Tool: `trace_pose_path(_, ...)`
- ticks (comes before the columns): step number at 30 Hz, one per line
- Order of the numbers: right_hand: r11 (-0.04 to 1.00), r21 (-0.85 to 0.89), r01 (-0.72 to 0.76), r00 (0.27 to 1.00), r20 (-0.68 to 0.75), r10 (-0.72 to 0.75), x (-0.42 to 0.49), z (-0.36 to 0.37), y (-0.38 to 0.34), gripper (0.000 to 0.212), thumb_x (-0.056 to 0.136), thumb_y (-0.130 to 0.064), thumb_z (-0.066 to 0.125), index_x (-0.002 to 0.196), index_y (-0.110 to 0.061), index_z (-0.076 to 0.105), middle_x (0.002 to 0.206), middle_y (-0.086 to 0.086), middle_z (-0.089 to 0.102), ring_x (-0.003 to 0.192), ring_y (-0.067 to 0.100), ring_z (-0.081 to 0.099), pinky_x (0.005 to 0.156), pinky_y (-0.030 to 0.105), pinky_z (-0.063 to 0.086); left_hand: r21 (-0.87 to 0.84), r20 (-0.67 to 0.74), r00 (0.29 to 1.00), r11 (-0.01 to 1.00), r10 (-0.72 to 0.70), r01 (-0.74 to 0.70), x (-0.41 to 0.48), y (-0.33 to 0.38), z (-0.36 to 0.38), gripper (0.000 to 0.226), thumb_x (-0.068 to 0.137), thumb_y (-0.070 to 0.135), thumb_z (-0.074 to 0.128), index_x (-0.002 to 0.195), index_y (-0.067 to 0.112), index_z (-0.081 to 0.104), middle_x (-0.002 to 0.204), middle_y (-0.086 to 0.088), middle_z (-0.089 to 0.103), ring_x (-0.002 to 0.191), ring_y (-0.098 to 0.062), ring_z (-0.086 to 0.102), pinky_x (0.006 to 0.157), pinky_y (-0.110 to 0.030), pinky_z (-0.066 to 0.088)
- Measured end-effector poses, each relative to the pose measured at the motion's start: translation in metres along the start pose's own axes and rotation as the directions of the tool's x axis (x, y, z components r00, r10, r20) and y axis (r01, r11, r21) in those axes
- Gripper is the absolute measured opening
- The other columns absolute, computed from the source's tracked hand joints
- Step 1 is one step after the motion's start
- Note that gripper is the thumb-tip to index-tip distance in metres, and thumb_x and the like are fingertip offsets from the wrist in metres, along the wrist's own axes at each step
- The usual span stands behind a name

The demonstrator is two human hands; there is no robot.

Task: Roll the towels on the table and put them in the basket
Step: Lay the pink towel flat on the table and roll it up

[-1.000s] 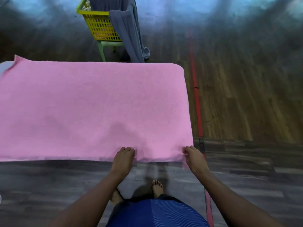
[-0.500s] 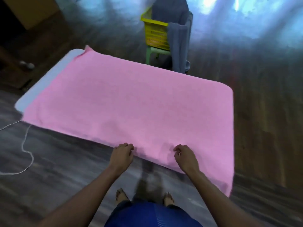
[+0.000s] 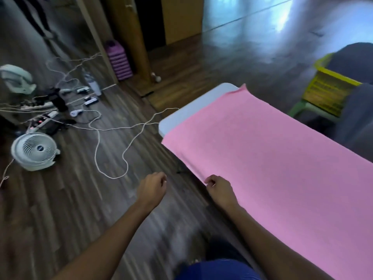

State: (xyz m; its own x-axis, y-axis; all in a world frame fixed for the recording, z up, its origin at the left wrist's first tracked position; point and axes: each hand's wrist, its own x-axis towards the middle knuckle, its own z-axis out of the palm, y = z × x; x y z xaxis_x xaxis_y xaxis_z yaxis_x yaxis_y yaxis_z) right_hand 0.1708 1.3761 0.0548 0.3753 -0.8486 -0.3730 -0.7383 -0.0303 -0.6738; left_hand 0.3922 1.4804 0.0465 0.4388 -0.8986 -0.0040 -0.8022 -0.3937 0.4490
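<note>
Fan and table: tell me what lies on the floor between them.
In the head view, white cords loop across the wooden floor between the fan and the table.

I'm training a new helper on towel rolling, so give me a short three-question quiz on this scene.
1. True or false: the pink terry towel lies flat and unrolled on the white table.
2. The left hand is: A) pressing the towel; B) beside the table, over the floor, holding nothing; C) raised overhead.
3. What hangs over the yellow plastic basket?
Key: 1 true; 2 B; 3 a grey cloth.
</note>
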Motion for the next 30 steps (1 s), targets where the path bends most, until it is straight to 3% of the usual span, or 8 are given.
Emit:
trace_pose_path(6,0.996,-0.022,0.089,0.992,0.089,-0.087,0.092,0.05,-0.102,0.025,0.088,-0.016,0.046,0.093,-0.031,0.065,0.094,-0.008,0.067,0.086,0.014,0.061,0.079,0.03,0.049,-0.035,-0.054,0.993,0.994,-0.107,0.105,0.078,-0.079,-0.039,0.014,0.084,0.021,0.053,0.086,0.017,0.067,0.083,-0.001,0.067,0.079,-0.026,0.063,0.07,-0.041,0.051)
trace_pose_path(15,0.992,0.034,0.124,0.988,0.086,-0.127,0.281,0.11,-0.248,0.018,0.088,-0.014,0.058,0.097,-0.019,0.072,0.101,-0.002,0.072,0.093,0.014,0.063,0.081,0.022,0.045,0.033,0.049,0.977,0.978,-0.209,0.207,0.262,-0.186,-0.095,0.013,0.087,0.019,0.054,0.09,0.017,0.066,0.091,0.0,0.068,0.09,-0.025,0.063,0.074,-0.036,0.049)
trace_pose_path(21,0.996,0.082,0.046,0.996,0.068,-0.051,0.382,0.119,-0.33,0.021,0.086,-0.019,0.052,0.088,-0.032,0.069,0.1,-0.006,0.071,0.095,0.015,0.064,0.086,0.031,0.051,0.088,0.137,0.977,0.984,-0.165,0.154,0.384,-0.23,-0.131,0.015,0.089,0.022,0.05,0.094,0.019,0.065,0.097,-0.001,0.068,0.096,-0.025,0.062,0.079,-0.036,0.046)
trace_pose_path(26,0.995,0.101,-0.022,1.0,0.014,0.02,0.463,0.119,-0.375,0.021,0.086,-0.019,0.051,0.084,-0.034,0.065,0.094,-0.006,0.07,0.086,0.015,0.063,0.077,0.029,0.05,0.091,0.194,0.977,0.993,-0.087,0.07,0.497,-0.254,-0.146,0.014,0.089,0.024,0.052,0.095,0.021,0.065,0.099,-0.001,0.068,0.097,-0.025,0.062,0.081,-0.036,0.049)
trace_pose_path(30,0.98,0.174,-0.102,0.991,-0.072,0.115,0.523,0.116,-0.403,0.021,0.086,-0.018,0.051,0.085,-0.03,0.068,0.092,-0.009,0.069,0.087,0.011,0.062,0.08,0.027,0.049,0.055,0.257,0.966,0.997,0.031,-0.047,0.588,-0.267,-0.146,0.013,0.087,0.023,0.053,0.09,0.019,0.065,0.095,-0.001,0.068,0.094,-0.024,0.063,0.079,-0.038,0.049)
